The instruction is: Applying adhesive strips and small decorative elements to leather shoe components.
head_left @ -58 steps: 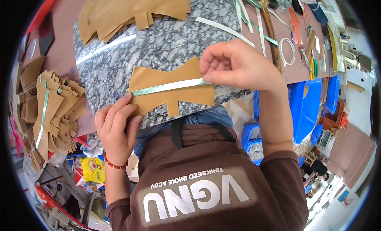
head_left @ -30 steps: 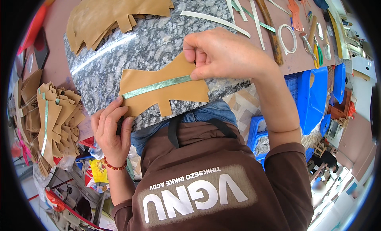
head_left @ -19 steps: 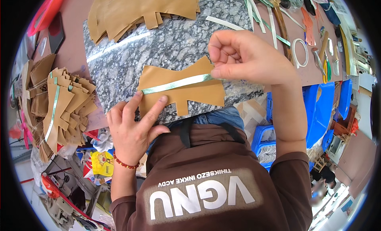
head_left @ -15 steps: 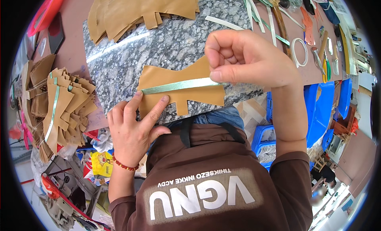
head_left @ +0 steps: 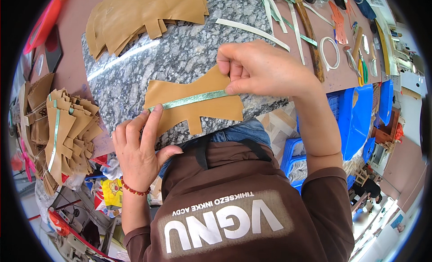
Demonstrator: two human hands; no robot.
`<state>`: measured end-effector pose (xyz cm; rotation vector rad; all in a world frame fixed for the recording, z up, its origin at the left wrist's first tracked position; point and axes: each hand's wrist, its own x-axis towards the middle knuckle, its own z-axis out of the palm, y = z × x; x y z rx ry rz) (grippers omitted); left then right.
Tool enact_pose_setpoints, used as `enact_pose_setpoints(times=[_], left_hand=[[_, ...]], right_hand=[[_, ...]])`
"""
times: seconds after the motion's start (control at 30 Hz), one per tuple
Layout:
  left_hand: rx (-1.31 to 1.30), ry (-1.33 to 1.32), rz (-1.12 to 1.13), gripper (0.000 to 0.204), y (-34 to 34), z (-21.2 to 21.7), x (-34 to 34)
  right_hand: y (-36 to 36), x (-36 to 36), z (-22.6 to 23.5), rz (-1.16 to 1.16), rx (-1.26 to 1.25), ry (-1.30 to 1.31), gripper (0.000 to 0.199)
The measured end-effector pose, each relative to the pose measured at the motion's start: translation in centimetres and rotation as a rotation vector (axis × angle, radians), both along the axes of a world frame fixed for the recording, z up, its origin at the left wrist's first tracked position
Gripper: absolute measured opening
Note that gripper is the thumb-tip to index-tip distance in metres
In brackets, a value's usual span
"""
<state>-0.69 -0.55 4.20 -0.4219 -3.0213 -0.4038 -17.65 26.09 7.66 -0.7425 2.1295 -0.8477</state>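
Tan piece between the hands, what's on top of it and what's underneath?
On top lies a shiny green strip, left hand at one end, right hand toward the other. The tan piece rests on a speckled slab; whatever it directly covers is hidden.

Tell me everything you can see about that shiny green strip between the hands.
The long, narrow, shiny green strip looks like flat metallic ribbon. It runs nearly straight across a tan, leather-like, bow-shaped piece on a grey speckled stone slab, angled slightly toward the upper right. The bare left hand rests its index fingertip near the left end; the bare right hand pinches its right end, whose tip is hidden.
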Motion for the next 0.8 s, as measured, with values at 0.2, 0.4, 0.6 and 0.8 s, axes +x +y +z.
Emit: enact_pose_setpoints(times=[0.2,0.4,0.6,0.8], left_hand=[[-0.075,-0.009,0.002,0.078,0.3,0.3,-0.3],[-0.066,-0.004,0.004,0.075,0.3,0.2,-0.3],[-0.043,-0.004,0.005,0.075,0.2,0.3,-0.4],[0.118,0.009,-0.035,0.049,1.0,1.2,-3.0]], right_hand=[[-0.1,0.1,0.0,0.005,-0.008,0.055,0.028],[-0.5,0.0,0.6,-0.017,0.063,0.028,0.028],[-0.7,-0.1,0.6,0.012,0.082,0.061,0.027],[0.2,0.0,-0.3,-0.017,-0.063,0.019,0.025]])
